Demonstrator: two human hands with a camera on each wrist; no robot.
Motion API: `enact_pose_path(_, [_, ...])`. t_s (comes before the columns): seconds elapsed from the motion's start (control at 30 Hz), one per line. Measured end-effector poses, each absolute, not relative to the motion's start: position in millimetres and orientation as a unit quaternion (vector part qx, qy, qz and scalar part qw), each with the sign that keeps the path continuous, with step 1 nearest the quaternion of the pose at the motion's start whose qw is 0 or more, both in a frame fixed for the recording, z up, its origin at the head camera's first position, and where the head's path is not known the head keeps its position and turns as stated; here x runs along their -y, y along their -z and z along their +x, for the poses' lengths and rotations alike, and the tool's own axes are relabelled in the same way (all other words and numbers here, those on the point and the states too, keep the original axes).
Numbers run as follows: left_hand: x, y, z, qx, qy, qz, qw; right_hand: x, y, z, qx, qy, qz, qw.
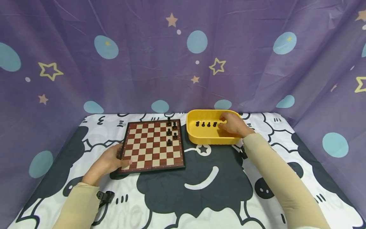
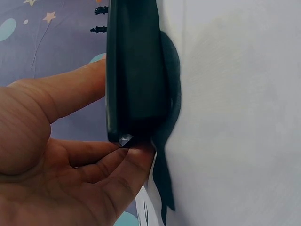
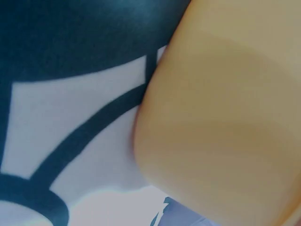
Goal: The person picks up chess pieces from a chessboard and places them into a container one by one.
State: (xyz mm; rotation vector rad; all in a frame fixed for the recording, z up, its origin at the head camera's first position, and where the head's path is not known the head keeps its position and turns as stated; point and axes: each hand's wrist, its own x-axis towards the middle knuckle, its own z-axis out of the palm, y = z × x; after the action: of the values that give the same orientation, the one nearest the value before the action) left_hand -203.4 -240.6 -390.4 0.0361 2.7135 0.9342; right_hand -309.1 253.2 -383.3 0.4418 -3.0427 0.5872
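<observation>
A chessboard with brown and cream squares lies on the cloth. My left hand holds its left edge near the front corner. In the left wrist view the thumb lies on the board's top face, and the fingers bear on its side and underside. Several black chess pieces stand on the board's right part. Inside the yellow tub, more black chess pieces form a row. Over the tub's right end, my right hand has thumb and fingertips at the row's last piece, mostly hidden; a grip is unclear.
A patterned black-and-white cloth covers the table. Behind it hangs a purple curtain with stars and blue dots. The tub stands just right of the board; its outer wall fills much of the right wrist view, hiding the hand.
</observation>
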Motion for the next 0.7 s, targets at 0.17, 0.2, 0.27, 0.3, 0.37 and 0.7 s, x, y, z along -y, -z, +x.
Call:
enact_pose_path(0.17, [241.2,390.3,-203.0,-0.937,-0.320,0.012,0.137,-249.2,377.8,-300.3,0.970,-0.196,0.140,0.021])
enact_pose_path(0.2, [241.5,390.2,-203.1,-0.938,-0.320,0.013,0.136,-248.3,376.7,-298.5,0.969,-0.199,0.141,0.025])
enact_pose_path(0.27, [241.8,390.5,-202.9,-0.938,-0.320,0.015,0.136,-247.0,374.8,-294.6,0.967,-0.206,0.146,0.033])
enact_pose_path(0.3, [242.0,390.5,-202.9,-0.938,-0.320,0.016,0.135,-246.4,374.0,-292.6,0.966,-0.209,0.149,0.037])
enact_pose_path(0.37, [242.3,390.5,-202.9,-0.938,-0.320,0.017,0.133,-245.7,372.9,-288.7,0.963,-0.214,0.155,0.047])
enact_pose_path(0.7, [241.6,389.3,-202.3,-0.938,-0.318,0.013,0.135,-242.3,374.0,-268.3,0.938,-0.245,0.207,0.130])
